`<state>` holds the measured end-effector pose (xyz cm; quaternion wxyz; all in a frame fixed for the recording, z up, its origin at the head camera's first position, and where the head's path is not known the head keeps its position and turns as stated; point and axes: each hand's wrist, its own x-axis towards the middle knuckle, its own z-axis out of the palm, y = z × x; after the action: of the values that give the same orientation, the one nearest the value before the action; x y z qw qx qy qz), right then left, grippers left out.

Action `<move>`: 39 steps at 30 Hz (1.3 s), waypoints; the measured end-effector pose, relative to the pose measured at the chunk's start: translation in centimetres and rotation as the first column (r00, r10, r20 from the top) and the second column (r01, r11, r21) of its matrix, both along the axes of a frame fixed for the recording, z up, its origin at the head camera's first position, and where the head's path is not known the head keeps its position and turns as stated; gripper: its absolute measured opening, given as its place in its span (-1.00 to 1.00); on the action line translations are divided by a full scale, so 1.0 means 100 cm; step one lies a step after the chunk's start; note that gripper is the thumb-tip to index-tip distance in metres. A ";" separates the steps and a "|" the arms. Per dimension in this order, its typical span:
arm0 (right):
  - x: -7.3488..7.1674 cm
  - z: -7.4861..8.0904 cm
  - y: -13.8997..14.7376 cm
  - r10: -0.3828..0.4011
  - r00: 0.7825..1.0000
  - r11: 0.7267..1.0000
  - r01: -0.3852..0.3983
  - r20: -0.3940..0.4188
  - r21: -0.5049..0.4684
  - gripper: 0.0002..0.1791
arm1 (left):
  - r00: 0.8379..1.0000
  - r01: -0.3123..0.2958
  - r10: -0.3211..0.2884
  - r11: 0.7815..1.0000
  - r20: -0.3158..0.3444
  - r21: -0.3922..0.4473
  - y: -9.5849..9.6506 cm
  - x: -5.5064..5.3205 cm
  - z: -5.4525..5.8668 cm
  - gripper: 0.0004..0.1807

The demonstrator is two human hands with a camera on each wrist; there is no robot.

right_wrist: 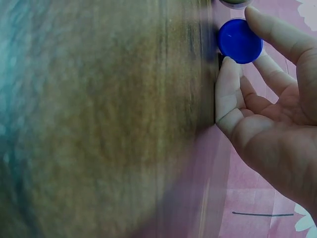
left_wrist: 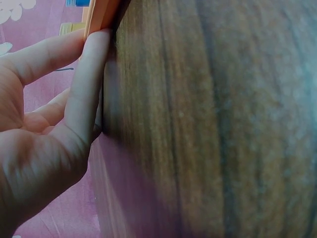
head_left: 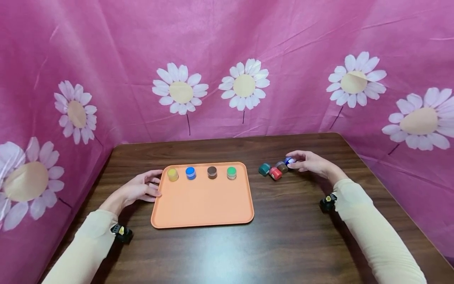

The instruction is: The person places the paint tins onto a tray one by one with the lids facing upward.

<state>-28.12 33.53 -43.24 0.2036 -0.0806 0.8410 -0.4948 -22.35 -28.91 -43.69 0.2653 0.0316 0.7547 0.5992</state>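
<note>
An orange tray (head_left: pixel 202 205) lies on the table, with a yellow paint jar (head_left: pixel 172 174), a blue paint jar (head_left: pixel 190 173), a brown paint jar (head_left: pixel 212 172) and a green paint jar (head_left: pixel 231 172) upright along its far side. My left hand (head_left: pixel 142 187) touches the tray's left rim with thumb and fingertips, fingers fairly straight. Right of the tray, my right hand (head_left: pixel 310 163) pinches a dark blue paint jar (right_wrist: pixel 240 41) between thumb and fingers. Beside that jar, close together, lie a dark green jar (head_left: pixel 264 169), a red jar (head_left: pixel 275 173) and a second brown jar (head_left: pixel 281 167), seemingly tipped over.
The brown wood-grain table (head_left: pixel 283 240) extends in front of and around the tray. Behind and on both sides hangs a pink cloth (head_left: pixel 213 31) with white daisies. A black wrist camera (head_left: pixel 121 233) sits on the left forearm, another camera (head_left: pixel 328 202) on the right.
</note>
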 end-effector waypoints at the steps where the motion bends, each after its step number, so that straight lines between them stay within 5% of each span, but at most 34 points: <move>1: 0.000 0.000 0.000 -0.003 1.000 1.000 0.003 -0.002 0.001 -0.31 | 1.000 -0.005 0.005 1.000 0.001 0.001 0.000 0.000 0.000 0.03; 39: -0.002 0.000 -0.002 0.016 1.000 1.000 -0.016 0.001 -0.006 -0.30 | 1.000 0.002 -0.002 1.000 0.009 -0.003 0.000 -0.001 -0.001 0.04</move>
<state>-28.29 33.34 -43.27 0.2078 -0.0877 0.8385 -0.4960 -22.49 -28.90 -43.76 0.2691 0.0292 0.7544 0.5980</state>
